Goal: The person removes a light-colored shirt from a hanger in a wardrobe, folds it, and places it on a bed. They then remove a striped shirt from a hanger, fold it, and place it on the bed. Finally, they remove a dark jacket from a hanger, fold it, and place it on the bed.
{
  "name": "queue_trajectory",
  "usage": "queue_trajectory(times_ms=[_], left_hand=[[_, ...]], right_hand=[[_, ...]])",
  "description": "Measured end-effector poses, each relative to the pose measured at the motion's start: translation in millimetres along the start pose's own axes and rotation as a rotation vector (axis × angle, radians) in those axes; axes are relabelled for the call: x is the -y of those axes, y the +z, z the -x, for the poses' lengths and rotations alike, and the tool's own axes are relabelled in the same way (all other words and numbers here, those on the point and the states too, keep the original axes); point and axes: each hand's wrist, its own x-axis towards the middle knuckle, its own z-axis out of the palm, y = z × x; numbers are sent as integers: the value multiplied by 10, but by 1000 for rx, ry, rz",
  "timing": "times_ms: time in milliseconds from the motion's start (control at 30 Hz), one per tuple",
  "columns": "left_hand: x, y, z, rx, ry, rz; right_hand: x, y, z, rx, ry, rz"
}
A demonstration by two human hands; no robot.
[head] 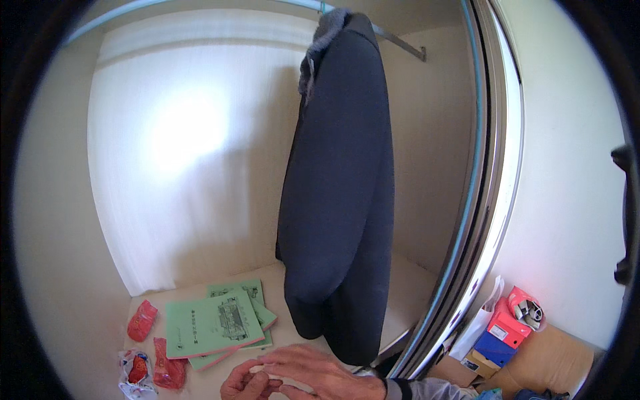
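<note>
My right hand reaches in from the lower right, its fingers extended over my left hand. The left fingers are curled and partly cut off by the bottom edge, and whether anything small lies between them is hidden. No object shows in the right hand. Just beyond the hands, several green-covered booklets lie in a loose, fanned stack on the wardrobe shelf. The top cover bears writing and a drawing of a building. A dark coat with a grey fuzzy collar hangs above and to the right of the hands.
Two red packets and a white plastic bag with something red inside lie at the left. A metal rail crosses the top. Right of the sliding-door frame, shoe boxes are stacked beside a cardboard box.
</note>
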Motion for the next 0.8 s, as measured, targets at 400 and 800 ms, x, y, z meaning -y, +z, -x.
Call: queue_trajectory(times_ms=[400,800], left_hand=[[-211,-294,234,-170,141,-61],[-198,-482,288,-274,192,-98]], right_hand=[[-41,-1913,-2295,-703,-128,755],[-413,-2506,-2564,-768,249,398]])
